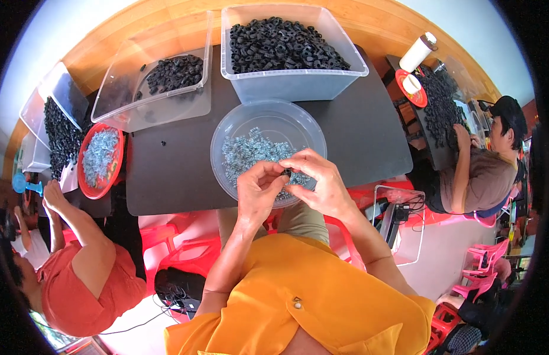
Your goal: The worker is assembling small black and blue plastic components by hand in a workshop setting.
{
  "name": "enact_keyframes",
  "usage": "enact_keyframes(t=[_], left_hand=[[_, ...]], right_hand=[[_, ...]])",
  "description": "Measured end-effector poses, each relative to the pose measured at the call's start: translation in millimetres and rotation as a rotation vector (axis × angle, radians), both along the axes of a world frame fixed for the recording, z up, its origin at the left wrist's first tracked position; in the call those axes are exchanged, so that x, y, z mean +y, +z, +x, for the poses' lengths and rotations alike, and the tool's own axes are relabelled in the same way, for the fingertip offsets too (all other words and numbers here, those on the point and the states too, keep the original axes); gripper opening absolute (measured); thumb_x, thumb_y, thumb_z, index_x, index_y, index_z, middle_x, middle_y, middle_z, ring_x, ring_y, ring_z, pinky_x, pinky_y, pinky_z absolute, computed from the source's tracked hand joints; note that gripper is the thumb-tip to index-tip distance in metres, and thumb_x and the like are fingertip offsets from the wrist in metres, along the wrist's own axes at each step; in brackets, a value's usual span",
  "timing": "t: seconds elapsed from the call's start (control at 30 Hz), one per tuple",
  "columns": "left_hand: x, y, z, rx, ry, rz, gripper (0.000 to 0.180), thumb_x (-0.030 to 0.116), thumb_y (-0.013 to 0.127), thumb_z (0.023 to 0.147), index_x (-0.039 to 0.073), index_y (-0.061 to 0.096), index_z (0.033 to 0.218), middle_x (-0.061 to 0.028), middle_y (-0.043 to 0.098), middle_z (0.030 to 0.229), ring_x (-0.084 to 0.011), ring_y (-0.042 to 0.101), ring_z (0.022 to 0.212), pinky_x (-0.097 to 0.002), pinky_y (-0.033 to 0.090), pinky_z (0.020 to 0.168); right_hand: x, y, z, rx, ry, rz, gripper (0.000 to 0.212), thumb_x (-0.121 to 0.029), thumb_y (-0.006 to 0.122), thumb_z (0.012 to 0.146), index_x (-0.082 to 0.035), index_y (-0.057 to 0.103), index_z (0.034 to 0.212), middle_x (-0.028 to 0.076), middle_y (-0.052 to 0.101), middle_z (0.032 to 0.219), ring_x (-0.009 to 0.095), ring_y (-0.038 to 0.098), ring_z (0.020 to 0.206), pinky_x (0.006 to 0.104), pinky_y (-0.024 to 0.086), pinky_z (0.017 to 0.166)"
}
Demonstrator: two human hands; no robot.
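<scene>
Because your dark table [363,142] is occupied along its far side, a straight forward reach could strike the tall translucent bin [286,87], heaped with black parts [286,44]. To its left, the clear bin [168,112] holds a smaller pile and narrows access on that side. Next in size, the round bowl [274,115] sits close to the table's near edge, below your hands; a forearm knock could shift it and spill the bluish clear pieces [239,151] inside. Farther left, a red tray [96,193] contains similar pieces, near a co-worker [91,284].

Your left hand [256,192] is nearly closed, thumb and index finger pinching a small black piece [286,173] above the bowl. Your right hand [321,183] is partly curled, its thumb and index fingertips brought to that piece; whether they grip it cannot be told. With fingertips alone supporting it, uneven pressure could make the piece slip into the bowl. Smallest, a loose black bit [163,143] lies on the table to the left, exposed to a sweeping arm.
</scene>
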State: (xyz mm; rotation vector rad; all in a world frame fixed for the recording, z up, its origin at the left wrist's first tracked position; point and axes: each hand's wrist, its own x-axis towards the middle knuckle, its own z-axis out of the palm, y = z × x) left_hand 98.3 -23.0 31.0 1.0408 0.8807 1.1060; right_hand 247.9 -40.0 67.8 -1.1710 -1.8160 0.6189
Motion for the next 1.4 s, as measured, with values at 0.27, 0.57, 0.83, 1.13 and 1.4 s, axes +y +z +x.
enact_keyframes(t=[0.27, 0.57, 0.83, 1.13, 1.4], left_hand=[[-2, -6, -3, 0.06, -0.055, 0.027, 0.013, -0.006, 0.061, 0.076, -0.003, 0.058, 0.088, -0.0036, 0.062, 0.081, -0.0086, 0.06, 0.075, -0.0212, 0.048, 0.066], [-5, -6, 1, 0.093, -0.06, 0.06, 0.015, -0.009, 0.061, 0.076, -0.002, 0.059, 0.09, -0.0022, 0.061, 0.081, -0.0074, 0.057, 0.074, -0.0215, 0.047, 0.066], [-6, -10, 0, 0.093, -0.059, 0.066, 0.016, -0.008, 0.061, 0.076, -0.002, 0.059, 0.09, -0.003, 0.062, 0.081, -0.0076, 0.058, 0.074, -0.0219, 0.048, 0.066], [-7, -13, 2, 0.12, -0.052, 0.046, 0.014, -0.008, 0.061, 0.075, -0.003, 0.059, 0.089, -0.0035, 0.062, 0.076, -0.0077, 0.059, 0.071, -0.0217, 0.048, 0.064], [-9, -8, 14, 0.288, 0.031, 0.137, 0.012, -0.005, 0.06, 0.076, -0.005, 0.059, 0.088, -0.0082, 0.064, 0.074, -0.0109, 0.06, 0.065, -0.0244, 0.049, 0.061]], right_hand=[[3, 0, 14, 0.207, 0.038, -0.314, 0.019, 0.008, 0.057, 0.079, 0.0, 0.065, 0.095, 0.009, 0.063, 0.089, 0.013, 0.061, 0.081, 0.023, 0.052, 0.07], [-1, -1, 12, 0.229, -0.005, -0.318, 0.017, 0.009, 0.057, 0.077, 0.002, 0.063, 0.091, 0.009, 0.062, 0.087, 0.014, 0.061, 0.082, 0.0248, 0.053, 0.072], [-4, -4, 9, 0.186, -0.012, -0.22, 0.017, 0.011, 0.057, 0.074, 0.003, 0.063, 0.088, 0.01, 0.062, 0.085, 0.016, 0.063, 0.079, 0.0252, 0.053, 0.071], [-5, -11, 9, -0.011, -0.037, -0.072, 0.016, 0.011, 0.059, 0.072, 0.002, 0.062, 0.085, 0.011, 0.062, 0.08, 0.02, 0.064, 0.072, 0.0275, 0.052, 0.064], [-6, -14, 0, -0.233, -0.172, 0.202, 0.015, 0.01, 0.059, 0.067, -0.001, 0.055, 0.077, 0.011, 0.057, 0.071, 0.029, 0.057, 0.065, 0.035, 0.047, 0.056]])
